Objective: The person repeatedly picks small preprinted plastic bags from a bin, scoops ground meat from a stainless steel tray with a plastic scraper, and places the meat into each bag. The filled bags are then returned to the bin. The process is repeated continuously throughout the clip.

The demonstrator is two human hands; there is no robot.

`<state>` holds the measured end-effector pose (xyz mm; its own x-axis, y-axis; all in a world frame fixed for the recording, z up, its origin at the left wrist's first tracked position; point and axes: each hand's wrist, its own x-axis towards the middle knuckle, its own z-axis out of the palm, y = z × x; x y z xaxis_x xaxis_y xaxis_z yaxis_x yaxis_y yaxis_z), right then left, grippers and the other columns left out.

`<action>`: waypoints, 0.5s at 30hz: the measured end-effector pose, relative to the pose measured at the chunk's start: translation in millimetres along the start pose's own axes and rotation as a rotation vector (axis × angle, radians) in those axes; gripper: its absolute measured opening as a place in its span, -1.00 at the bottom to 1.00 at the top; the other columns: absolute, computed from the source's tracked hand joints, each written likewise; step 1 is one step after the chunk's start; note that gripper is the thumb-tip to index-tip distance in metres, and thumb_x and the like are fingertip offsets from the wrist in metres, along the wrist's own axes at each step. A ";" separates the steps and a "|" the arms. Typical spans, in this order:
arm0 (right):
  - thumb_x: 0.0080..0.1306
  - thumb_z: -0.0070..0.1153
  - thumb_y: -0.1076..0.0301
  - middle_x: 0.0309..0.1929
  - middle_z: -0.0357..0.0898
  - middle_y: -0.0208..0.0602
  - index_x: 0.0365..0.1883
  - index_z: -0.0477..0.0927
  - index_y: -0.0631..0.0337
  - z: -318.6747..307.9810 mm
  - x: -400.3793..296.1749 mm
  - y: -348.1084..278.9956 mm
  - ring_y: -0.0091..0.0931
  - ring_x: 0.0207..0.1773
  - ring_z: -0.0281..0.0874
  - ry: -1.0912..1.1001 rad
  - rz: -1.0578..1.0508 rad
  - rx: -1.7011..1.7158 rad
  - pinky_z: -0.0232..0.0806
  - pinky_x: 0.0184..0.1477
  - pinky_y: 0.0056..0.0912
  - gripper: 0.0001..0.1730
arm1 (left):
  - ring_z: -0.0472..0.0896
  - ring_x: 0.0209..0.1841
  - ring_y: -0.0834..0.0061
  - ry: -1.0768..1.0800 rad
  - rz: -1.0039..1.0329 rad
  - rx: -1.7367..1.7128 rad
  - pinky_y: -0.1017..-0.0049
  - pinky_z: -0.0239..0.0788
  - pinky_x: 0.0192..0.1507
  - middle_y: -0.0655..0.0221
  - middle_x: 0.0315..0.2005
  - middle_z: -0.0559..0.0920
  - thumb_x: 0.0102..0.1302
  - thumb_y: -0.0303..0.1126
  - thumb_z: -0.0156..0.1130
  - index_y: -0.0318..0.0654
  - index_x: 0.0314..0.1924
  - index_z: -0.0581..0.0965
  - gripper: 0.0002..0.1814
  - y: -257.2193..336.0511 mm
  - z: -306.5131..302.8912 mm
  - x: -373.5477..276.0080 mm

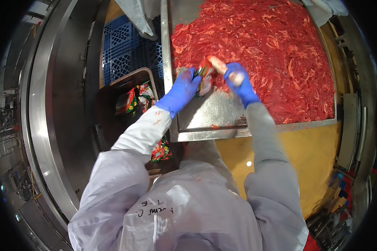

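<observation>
My left hand (pixel 182 91), in a blue glove, grips a crumpled printed plastic packet (pixel 204 78) above the near left part of a metal table. In my blue-gloved right hand (pixel 239 83) is a pale, stick-like object with a reddish tip (pixel 217 64); blur hides what it is. That tip is beside the packet's top. Sliced raw red meat (pixel 270 56) covers much of the raised-rim metal table (pixel 213 105) beyond and to the right of my hands.
At the left, a dark bin (pixel 113 125) holds several printed packets (pixel 126 102). Blue plastic pallets (pixel 117 44) lie behind it. White-clad parts of other people show at the table's far left (pixel 138 15) and far right (pixel 326 9). A steel frame (pixel 44 109) runs along the left.
</observation>
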<state>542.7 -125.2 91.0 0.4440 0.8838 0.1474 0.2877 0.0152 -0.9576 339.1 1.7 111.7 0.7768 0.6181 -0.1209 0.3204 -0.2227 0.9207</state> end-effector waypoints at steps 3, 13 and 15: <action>0.13 0.13 0.57 -0.24 0.49 -0.48 -0.27 0.49 0.16 -32.2 13.5 7.4 -0.58 -0.13 0.44 0.020 0.189 0.147 0.31 0.00 -0.44 -0.80 | 0.57 -0.14 0.55 0.105 -0.109 -0.746 0.55 0.35 0.02 0.33 -0.13 0.63 0.36 -0.39 0.11 -0.41 0.09 0.43 -0.65 43.9 21.4 -7.3; 0.19 0.13 0.41 -0.28 0.49 -0.36 -0.21 0.49 0.13 78.2 -66.5 -12.6 -0.47 -0.22 0.46 -0.258 -0.013 0.093 0.34 -0.13 -0.38 -0.81 | 0.66 -0.36 0.32 0.233 -0.557 -0.942 0.34 0.58 -0.29 0.16 -0.34 0.64 0.46 -0.24 -0.01 -0.35 -0.13 0.43 -0.73 -67.7 78.0 -68.8; 0.17 0.13 0.36 -0.22 0.52 -0.37 -0.28 0.53 0.10 77.3 -60.3 13.5 -0.42 -0.21 0.47 -0.167 0.281 0.171 0.34 -0.13 -0.36 -0.86 | 0.67 -0.37 0.30 0.254 -0.554 -0.723 0.35 0.57 -0.30 0.14 -0.36 0.64 0.48 -0.23 -0.05 -0.37 -0.13 0.43 -0.71 -48.7 76.5 -67.2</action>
<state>454.3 -142.1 50.1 0.3369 0.9284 -0.1565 0.0220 -0.1740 -0.9845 312.8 -86.6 46.7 0.4466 0.6604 -0.6037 0.1285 0.6204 0.7737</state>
